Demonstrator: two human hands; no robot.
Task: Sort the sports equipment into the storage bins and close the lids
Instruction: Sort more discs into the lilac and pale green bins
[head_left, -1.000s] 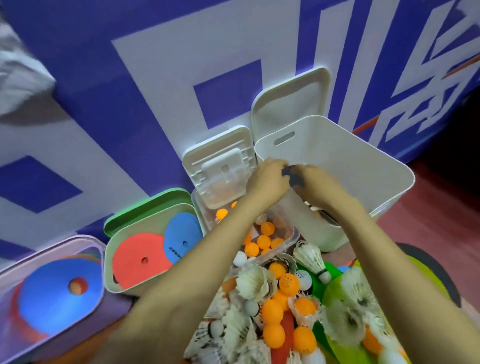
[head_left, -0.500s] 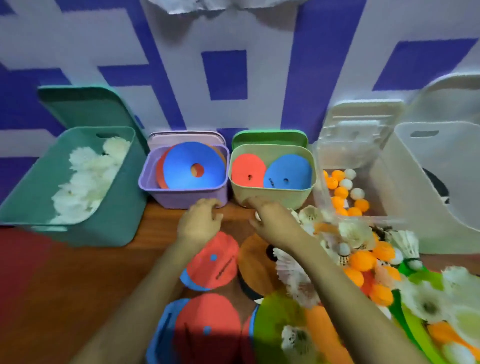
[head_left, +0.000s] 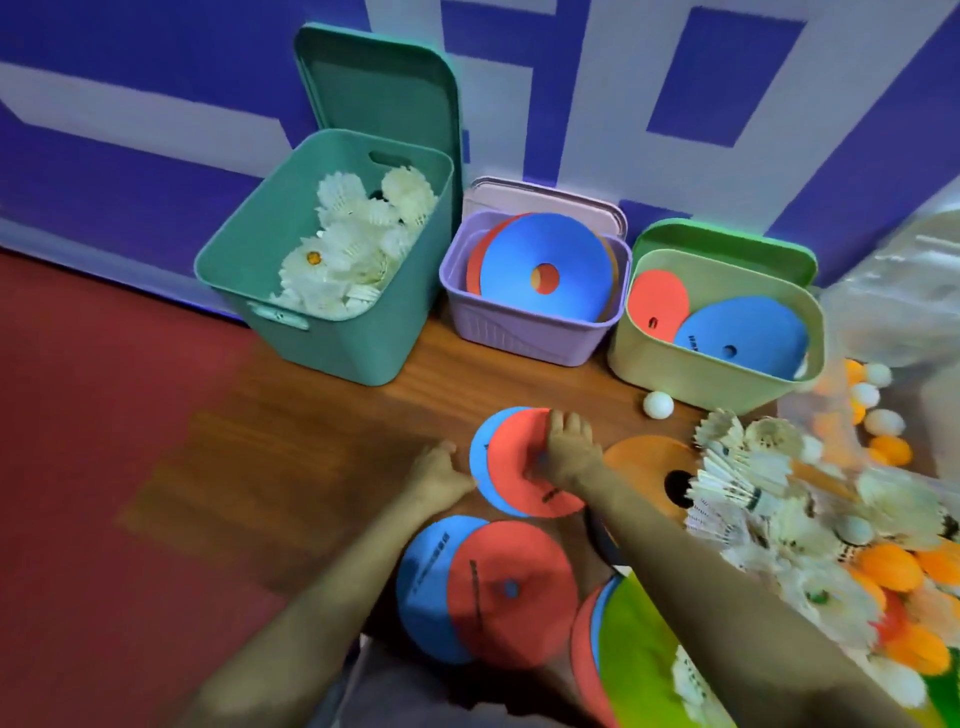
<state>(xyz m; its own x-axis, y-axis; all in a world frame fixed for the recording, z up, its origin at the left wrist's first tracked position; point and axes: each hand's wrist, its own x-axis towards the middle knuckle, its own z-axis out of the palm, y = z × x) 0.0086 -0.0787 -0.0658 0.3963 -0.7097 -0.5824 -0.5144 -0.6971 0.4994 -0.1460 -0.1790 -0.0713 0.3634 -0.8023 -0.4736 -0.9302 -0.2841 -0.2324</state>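
Note:
A red flat disc (head_left: 514, 467) lies on a blue disc (head_left: 478, 457) on the wooden floor. My right hand (head_left: 569, 449) lies on top of the red one, fingers curled over its far part and thumb near its centre hole. My left hand (head_left: 441, 473) touches the stack's left edge with its fingertips. Three bins stand open along the wall: a teal bin (head_left: 332, 332) of white shuttlecocks, a purple bin (head_left: 519, 332) with large discs, and a pale green bin (head_left: 701, 379) with a red and a blue disc.
Another red-on-blue disc pair (head_left: 488, 592) lies nearer me, an orange disc (head_left: 649, 462) to the right. A white ball (head_left: 658, 404) sits before the pale green bin. A heap of shuttlecocks (head_left: 743, 483) and orange balls (head_left: 891, 566) fills the right side.
The view swung left from the white bin to the teal, purple and green bins. Both hands left the white bin and came down onto the red-on-blue disc stack.

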